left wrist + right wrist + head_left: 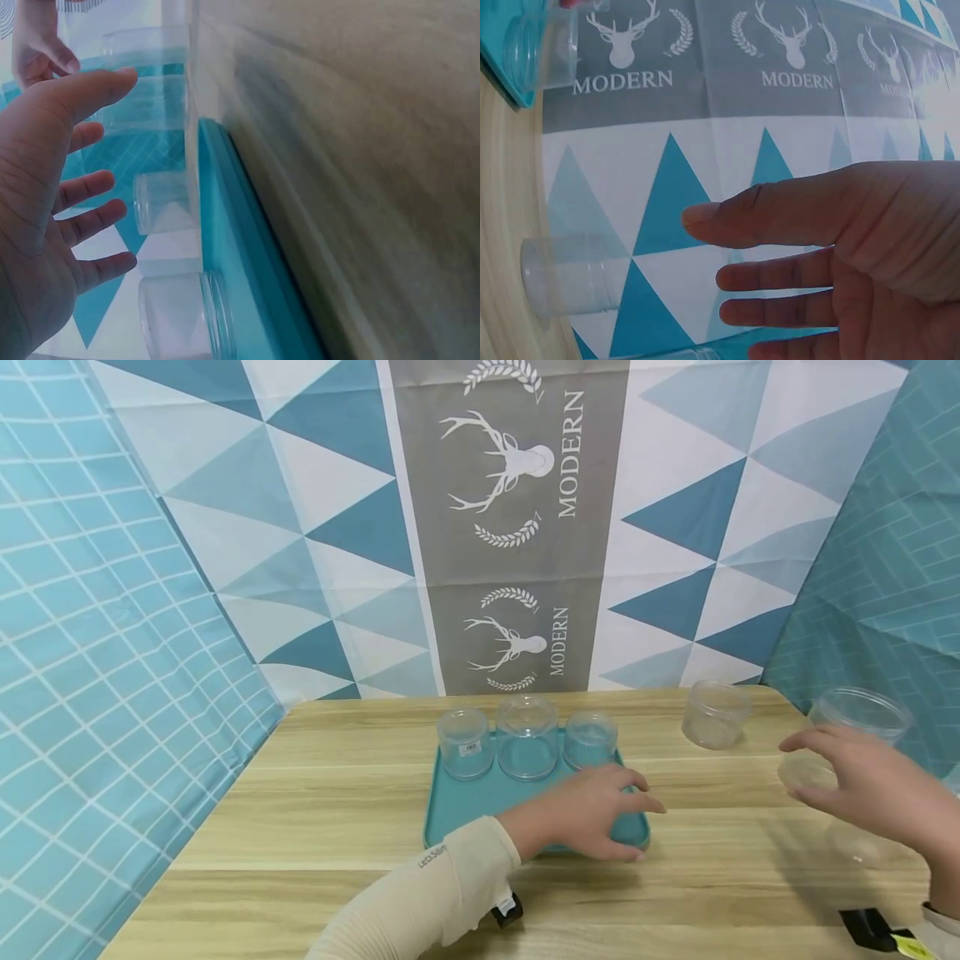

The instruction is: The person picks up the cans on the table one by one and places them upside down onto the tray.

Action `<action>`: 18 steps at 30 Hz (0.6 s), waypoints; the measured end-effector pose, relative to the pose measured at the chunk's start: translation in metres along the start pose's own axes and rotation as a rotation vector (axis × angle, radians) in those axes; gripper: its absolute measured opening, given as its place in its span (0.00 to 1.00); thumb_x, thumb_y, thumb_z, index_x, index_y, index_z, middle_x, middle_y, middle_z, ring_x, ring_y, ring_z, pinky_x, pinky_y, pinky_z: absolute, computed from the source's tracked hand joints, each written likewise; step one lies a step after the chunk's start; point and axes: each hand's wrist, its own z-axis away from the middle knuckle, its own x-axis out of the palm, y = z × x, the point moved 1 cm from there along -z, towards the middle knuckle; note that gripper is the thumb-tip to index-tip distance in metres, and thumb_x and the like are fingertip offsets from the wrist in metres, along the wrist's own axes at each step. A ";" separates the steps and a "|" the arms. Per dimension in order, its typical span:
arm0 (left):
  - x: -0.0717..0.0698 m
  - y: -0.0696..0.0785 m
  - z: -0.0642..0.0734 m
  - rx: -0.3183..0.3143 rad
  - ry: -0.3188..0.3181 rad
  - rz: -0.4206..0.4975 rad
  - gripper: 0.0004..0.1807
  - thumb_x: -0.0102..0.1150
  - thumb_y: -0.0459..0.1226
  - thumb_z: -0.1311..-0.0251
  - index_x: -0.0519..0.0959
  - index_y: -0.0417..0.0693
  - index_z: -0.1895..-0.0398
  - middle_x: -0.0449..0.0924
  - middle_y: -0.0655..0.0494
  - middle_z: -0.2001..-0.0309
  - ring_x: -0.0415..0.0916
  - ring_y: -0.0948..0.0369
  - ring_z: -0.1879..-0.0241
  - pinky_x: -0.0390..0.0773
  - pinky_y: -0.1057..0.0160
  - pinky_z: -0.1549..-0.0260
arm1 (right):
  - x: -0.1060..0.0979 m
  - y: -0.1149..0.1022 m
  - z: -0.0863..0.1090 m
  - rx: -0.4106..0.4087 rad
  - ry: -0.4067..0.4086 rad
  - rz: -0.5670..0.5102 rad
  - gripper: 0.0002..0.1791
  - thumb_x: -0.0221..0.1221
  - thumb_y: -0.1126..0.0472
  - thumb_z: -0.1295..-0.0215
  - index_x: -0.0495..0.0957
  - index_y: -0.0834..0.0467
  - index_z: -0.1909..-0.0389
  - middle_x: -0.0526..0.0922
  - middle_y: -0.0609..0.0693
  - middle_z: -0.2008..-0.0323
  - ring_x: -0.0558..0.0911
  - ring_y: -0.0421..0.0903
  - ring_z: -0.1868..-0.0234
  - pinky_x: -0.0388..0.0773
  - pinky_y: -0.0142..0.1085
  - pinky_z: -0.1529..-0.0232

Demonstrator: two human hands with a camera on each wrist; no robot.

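My left hand [600,814] hovers over the front right corner of a teal tray [480,814], fingers spread and holding nothing. Along the tray's back edge stand a clear jar with a small label [465,747], a larger clear jar [527,743] and a smaller clear jar [591,742]. Out to the right, my right hand [873,781] is held with thumb and fingers apart, nothing between them. Just beyond it is a wide clear container [862,706], partly hidden by the hand. The right wrist view also shows that palm [900,240] without any object in it.
A clear jar [715,717] stands on the wooden table [330,810] near the back right. More transparent plastic [862,845] shows faintly below my right hand. A black strap end [870,929] lies at the front right. Patterned cloth walls [315,527] enclose the table.
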 end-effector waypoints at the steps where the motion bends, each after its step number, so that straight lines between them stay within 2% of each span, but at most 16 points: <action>1: 0.001 0.001 0.000 0.006 -0.008 0.000 0.33 0.59 0.60 0.41 0.71 0.60 0.33 0.68 0.54 0.37 0.67 0.61 0.40 0.63 0.67 0.39 | 0.000 0.002 0.001 0.007 0.000 0.017 0.26 0.74 0.60 0.54 0.79 0.69 0.56 0.77 0.69 0.56 0.74 0.71 0.54 0.73 0.61 0.61; 6: 0.004 0.008 -0.003 0.021 -0.044 0.003 0.36 0.58 0.62 0.43 0.70 0.61 0.32 0.67 0.55 0.35 0.64 0.63 0.36 0.59 0.69 0.36 | -0.002 0.013 0.006 0.051 0.024 0.105 0.27 0.75 0.61 0.60 0.79 0.71 0.59 0.76 0.72 0.58 0.74 0.71 0.58 0.72 0.62 0.63; 10: 0.006 0.011 -0.007 0.040 -0.066 -0.030 0.37 0.55 0.64 0.42 0.68 0.62 0.31 0.66 0.56 0.34 0.61 0.64 0.35 0.56 0.69 0.35 | -0.002 0.022 0.009 0.074 0.061 0.134 0.28 0.76 0.63 0.64 0.78 0.72 0.61 0.75 0.74 0.60 0.73 0.71 0.60 0.72 0.62 0.63; 18: 0.005 0.020 -0.013 0.047 -0.087 -0.086 0.37 0.53 0.66 0.42 0.67 0.66 0.30 0.65 0.57 0.33 0.61 0.64 0.35 0.58 0.68 0.35 | -0.002 0.032 0.015 0.120 0.139 0.160 0.31 0.78 0.67 0.74 0.77 0.73 0.64 0.73 0.76 0.63 0.72 0.71 0.63 0.72 0.62 0.66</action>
